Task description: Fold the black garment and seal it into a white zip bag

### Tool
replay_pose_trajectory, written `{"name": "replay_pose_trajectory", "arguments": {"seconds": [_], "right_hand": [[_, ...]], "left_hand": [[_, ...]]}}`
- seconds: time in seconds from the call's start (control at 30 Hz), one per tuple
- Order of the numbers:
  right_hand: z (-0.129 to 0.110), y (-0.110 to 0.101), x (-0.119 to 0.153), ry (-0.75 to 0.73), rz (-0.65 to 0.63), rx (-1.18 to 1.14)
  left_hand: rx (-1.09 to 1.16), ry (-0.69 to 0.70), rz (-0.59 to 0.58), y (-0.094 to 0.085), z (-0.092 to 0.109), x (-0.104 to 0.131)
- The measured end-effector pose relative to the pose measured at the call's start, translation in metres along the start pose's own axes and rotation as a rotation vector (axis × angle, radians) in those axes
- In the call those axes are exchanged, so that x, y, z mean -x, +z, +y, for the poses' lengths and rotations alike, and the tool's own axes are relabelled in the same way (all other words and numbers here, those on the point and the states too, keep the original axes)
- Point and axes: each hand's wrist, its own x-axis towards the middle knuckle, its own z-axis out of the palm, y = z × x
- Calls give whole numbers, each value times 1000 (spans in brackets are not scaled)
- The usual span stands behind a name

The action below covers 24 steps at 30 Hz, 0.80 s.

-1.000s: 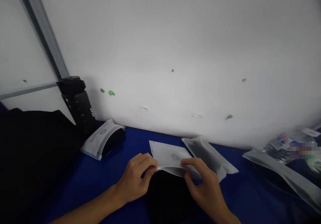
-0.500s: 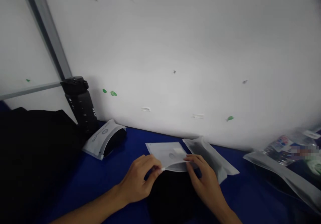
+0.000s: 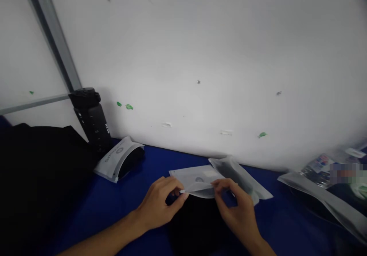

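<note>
A translucent zip bag point(image 3: 190, 174) lies on the blue table, its mouth parted towards me. My left hand point(image 3: 163, 200) pinches the left end of its opening at the white slider. With thumb and forefinger, my right hand point(image 3: 236, 206) grips the upper edge of the mouth at the right. Below the opening is a dark black item point(image 3: 197, 225), whose shape is hard to make out. Just behind my right hand another translucent bag point(image 3: 237, 174) rests against the wall side.
A black bottle point(image 3: 93, 122) stands at the left beside a white bag point(image 3: 116, 159) with black contents. Black fabric point(image 3: 40, 183) covers the left. On the right are an open bag point(image 3: 323, 200) and clear plastic packaging point(image 3: 319, 168). A white wall point(image 3: 195, 49) rises behind.
The bag's mouth has been pulled wider and its back part has flattened. My right hand has curled more and shifted slightly right; my left thumb has moved a little to the right.
</note>
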Motion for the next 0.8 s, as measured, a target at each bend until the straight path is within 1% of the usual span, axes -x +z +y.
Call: {"name": "replay_pose_trajectory", "arguments": {"seconds": [0.17, 0.4, 0.67, 0.8], "right_hand": [[-4, 2, 2, -43, -39, 9], [0, 8, 7, -62, -23, 29], [-7, 6, 7, -89, -42, -16], [-6, 6, 8, -101, -42, -7]], "left_hand": [[-25, -39, 20, 1, -2, -1], [-32, -98, -5, 3, -5, 0], [-7, -139, -22, 1, -6, 0], [27, -133, -26, 2, -8, -1]]}}
